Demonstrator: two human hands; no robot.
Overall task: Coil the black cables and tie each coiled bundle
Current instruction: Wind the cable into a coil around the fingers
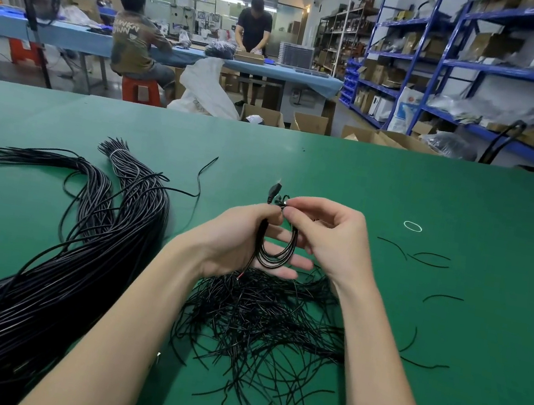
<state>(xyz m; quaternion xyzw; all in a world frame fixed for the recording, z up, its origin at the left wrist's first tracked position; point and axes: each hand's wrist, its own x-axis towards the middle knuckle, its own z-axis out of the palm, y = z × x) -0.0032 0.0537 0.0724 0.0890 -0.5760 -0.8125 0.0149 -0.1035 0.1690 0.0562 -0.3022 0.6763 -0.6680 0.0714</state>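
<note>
A small coil of black cable (pixel 277 250) hangs in my left hand (pixel 238 243), which grips its top between thumb and fingers above the green table (pixel 432 199). The cable's plug (pixel 274 192) sticks up from the coil. My right hand (pixel 327 232) pinches the top of the coil, fingertips against my left thumb, where a thin black tie seems to wrap it. Below my hands lies a loose heap of short black wire ties (pixel 261 323). A thick mass of long black cables (pixel 51 267) stretches across the left of the table.
A white rubber band (pixel 412 226) lies on the table to the right, with a few stray black ties (pixel 430 259) near it. Beyond the table's far edge are cardboard boxes (pixel 310 123), blue shelves (pixel 486 68) and two people at a blue bench.
</note>
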